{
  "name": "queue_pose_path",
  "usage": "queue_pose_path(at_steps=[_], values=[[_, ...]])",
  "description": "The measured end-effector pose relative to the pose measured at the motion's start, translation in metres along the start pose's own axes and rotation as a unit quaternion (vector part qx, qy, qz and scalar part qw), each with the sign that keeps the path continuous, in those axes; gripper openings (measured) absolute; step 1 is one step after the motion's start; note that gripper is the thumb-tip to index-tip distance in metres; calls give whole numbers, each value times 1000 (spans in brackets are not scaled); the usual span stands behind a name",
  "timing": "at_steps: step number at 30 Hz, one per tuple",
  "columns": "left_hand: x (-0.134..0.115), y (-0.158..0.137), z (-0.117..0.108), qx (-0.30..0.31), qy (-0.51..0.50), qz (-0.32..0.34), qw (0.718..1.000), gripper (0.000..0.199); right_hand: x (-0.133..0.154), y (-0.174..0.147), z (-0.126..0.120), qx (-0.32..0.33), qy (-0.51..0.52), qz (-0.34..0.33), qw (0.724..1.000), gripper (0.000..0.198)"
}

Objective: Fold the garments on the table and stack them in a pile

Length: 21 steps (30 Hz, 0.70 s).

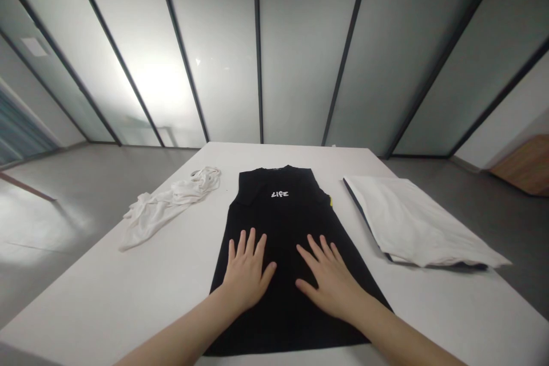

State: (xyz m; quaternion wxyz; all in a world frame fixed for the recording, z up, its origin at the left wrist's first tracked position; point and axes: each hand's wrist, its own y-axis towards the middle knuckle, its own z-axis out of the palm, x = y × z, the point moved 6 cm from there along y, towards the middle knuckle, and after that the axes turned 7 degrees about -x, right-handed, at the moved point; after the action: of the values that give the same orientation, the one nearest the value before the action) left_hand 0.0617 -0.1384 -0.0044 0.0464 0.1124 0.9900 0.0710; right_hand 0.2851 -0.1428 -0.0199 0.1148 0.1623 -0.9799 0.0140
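A black shirt (283,223) lies spread on the white table, its neck end away from me and its hem toward me. White lettering shows near the neck, and a bit of yellow peeks out at its right edge. My left hand (247,271) rests on the left half of the shirt, palm down with fingers spread. On the right half, my right hand (328,280) lies in the same way, fingers apart. Neither hand grips the cloth. The shirt's sleeves do not show at its sides.
A crumpled white garment (175,200) lies on the table's left side. To the right sits a flat stack of white and dark cloth (416,220). The white table (141,291) narrows toward frosted glass panels (309,51) in dark frames behind it.
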Motion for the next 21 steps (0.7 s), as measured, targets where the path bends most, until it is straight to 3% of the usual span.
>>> queue_pose_path(at_steps=[4, 12, 17, 21], values=[[4, 16, 5, 13, 10, -41, 999, 73, 2, 21, -5, -14, 14, 31, 999, 74], [34, 74, 22, -24, 33, -125, 991, 80, -36, 99, -10, -89, -46, 106, 989, 74], [42, 101, 11, -66, 63, -141, 986, 79, -58, 140, -23, -125, -60, 130, 982, 71], [35, 103, 6, -62, 69, -108, 990, 74, -66, 154, -24, -120, -62, 145, 980, 70]])
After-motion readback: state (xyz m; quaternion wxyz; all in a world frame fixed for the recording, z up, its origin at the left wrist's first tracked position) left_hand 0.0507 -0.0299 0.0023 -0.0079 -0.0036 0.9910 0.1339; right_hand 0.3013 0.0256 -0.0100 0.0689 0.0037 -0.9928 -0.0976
